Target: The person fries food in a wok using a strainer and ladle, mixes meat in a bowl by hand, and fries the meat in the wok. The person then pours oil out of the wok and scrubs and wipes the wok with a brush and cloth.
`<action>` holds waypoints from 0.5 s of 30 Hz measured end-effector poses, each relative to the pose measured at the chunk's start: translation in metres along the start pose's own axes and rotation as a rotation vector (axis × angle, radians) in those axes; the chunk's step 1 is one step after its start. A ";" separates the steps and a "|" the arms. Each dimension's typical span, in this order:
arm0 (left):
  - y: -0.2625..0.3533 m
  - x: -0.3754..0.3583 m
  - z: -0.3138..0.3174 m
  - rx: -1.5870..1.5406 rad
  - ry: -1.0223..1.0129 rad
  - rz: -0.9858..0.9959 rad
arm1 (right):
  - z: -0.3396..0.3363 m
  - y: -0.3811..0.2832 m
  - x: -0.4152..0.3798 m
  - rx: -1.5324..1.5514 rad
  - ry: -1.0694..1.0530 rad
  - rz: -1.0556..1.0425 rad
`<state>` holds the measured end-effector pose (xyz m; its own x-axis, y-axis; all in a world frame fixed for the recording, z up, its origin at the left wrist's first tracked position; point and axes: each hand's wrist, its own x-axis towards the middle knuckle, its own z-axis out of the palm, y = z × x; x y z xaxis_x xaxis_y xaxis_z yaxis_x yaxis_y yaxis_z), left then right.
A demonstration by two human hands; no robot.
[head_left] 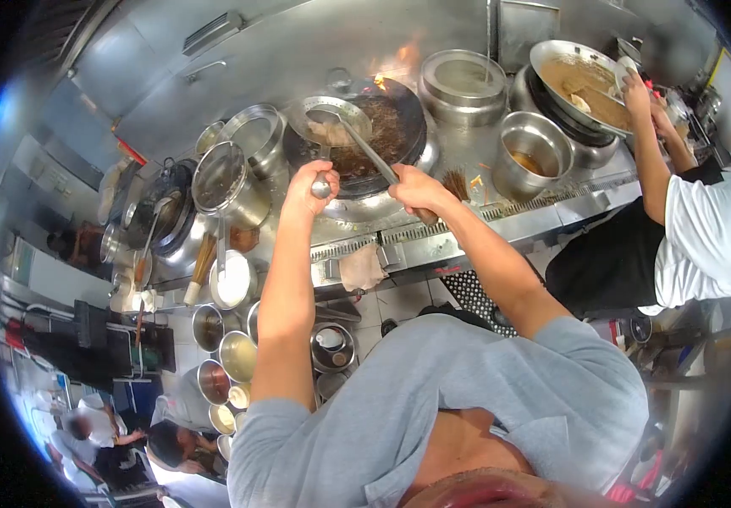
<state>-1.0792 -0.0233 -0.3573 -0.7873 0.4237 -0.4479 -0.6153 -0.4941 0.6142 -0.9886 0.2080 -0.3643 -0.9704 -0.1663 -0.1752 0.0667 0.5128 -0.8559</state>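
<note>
My left hand is closed around the handle of a perforated skimmer. Pale pieces of food lie in its bowl, over the left side of a dark wok. My right hand grips a long-handled ladle, whose far end reaches to the skimmer; its bowl is hard to make out. Brown bubbling liquid fills the wok. Flames rise behind the wok's far rim. A bamboo brush lies just right of my right hand.
Lidded and open metal pots flank the wok. On the right, a co-worker handles tools over a large pan. A cloth hangs on the stove's front edge. Several seasoning containers stand below left, with other people beyond.
</note>
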 end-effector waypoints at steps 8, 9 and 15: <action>0.007 -0.015 -0.013 -0.107 0.073 -0.005 | 0.023 0.012 0.015 0.007 -0.028 0.003; 0.007 -0.018 -0.014 -0.053 0.092 0.036 | 0.024 0.012 0.019 0.017 0.003 -0.040; 0.011 -0.012 -0.022 -0.033 0.107 0.031 | 0.033 -0.005 -0.015 0.127 0.021 -0.004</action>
<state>-1.0771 -0.0505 -0.3592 -0.8043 0.3257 -0.4971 -0.5906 -0.5311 0.6076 -0.9670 0.1799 -0.3737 -0.9753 -0.1498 -0.1626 0.0903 0.4013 -0.9115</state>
